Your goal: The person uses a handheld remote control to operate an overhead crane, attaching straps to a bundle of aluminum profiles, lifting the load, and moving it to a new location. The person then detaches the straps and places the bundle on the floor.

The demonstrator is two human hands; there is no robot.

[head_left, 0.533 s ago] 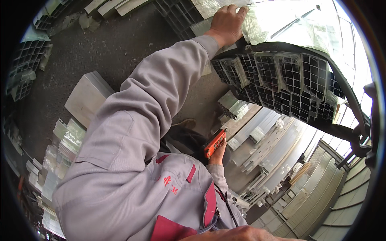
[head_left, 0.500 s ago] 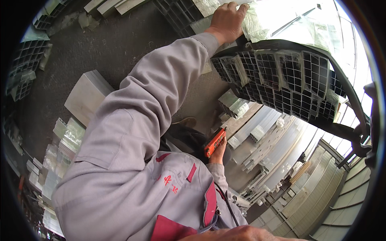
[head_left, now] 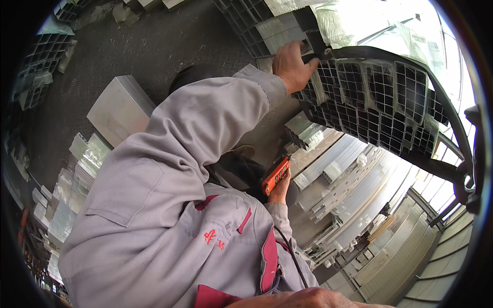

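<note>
My left hand (head_left: 295, 68) reaches forward, thumb apart from the fingers, at the near left corner of a hanging bundle of square metal tubes (head_left: 380, 102). A black sling strap (head_left: 380, 51) loops around this bundle and meets my hand between thumb and fingers. The hand seems to rest there rather than wrap round it. Nearer my body, my right hand (head_left: 279, 191) is closed round an orange handheld remote control (head_left: 276, 175) with dark buttons. Some of its fingers are hidden behind the remote. Clear plastic film (head_left: 333, 23) covers parts of the tubes.
Another tube stack (head_left: 251, 31) stands just beyond my left hand. Pale boxy profiles (head_left: 120, 110) lie on the dark floor at left, with wrapped bundles (head_left: 90, 159) nearby. Long pale profiles (head_left: 349, 179) lie at right. A dark rounded shape (head_left: 192, 77) shows behind my sleeve.
My left hand has come down from the top of the bundle to its near corner by the strap. The right hand keeps the remote control. The view has shifted slightly.
</note>
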